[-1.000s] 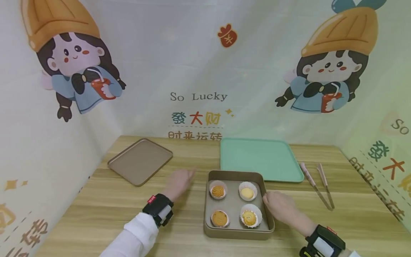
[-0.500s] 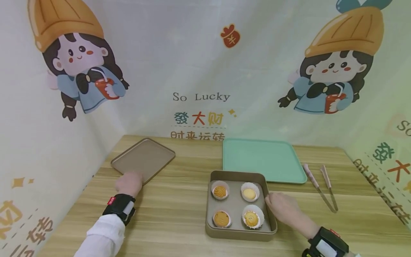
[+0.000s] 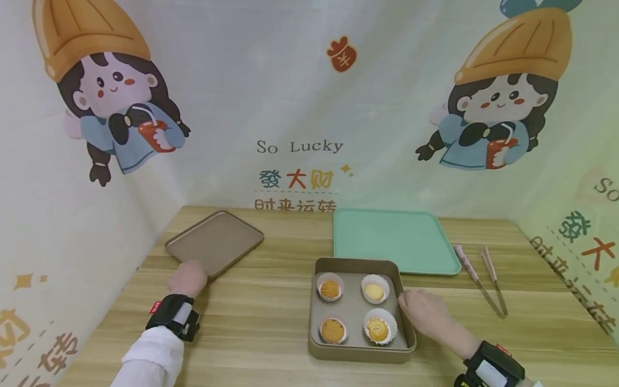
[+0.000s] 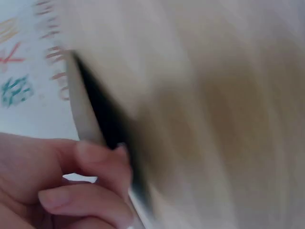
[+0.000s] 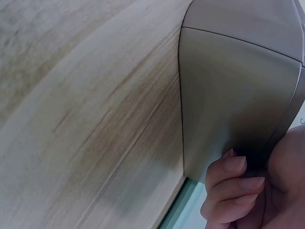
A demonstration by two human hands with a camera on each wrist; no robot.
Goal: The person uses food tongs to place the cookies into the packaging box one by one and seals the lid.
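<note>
My left hand (image 3: 187,278) pinches the near corner of a shallow brown tray (image 3: 215,239) at the back left. In the left wrist view, thumb and curled fingers (image 4: 102,164) meet at the tray's edge, and dark shadow lies beneath it. On the right, my other hand (image 3: 427,313) grips the side wall of a deep brown baking tin (image 3: 361,355). The right wrist view has the curled fingers (image 5: 233,186) against the outside of that wall. Inside the tin sit several cookies in white paper cups, among them a swirled cookie (image 3: 330,289) and a speckled cookie (image 3: 332,330).
Behind the tin lies a flat mint-green tray (image 3: 394,239). Tongs (image 3: 488,290) with pink handles rest spread on the wooden table (image 3: 261,333) at the right. A printed cloth (image 3: 300,70) hangs along the back and sides.
The left hand has moved left from beside the tin to the shallow brown tray and taken hold of its near corner. My right hand stays on the tin's side.
</note>
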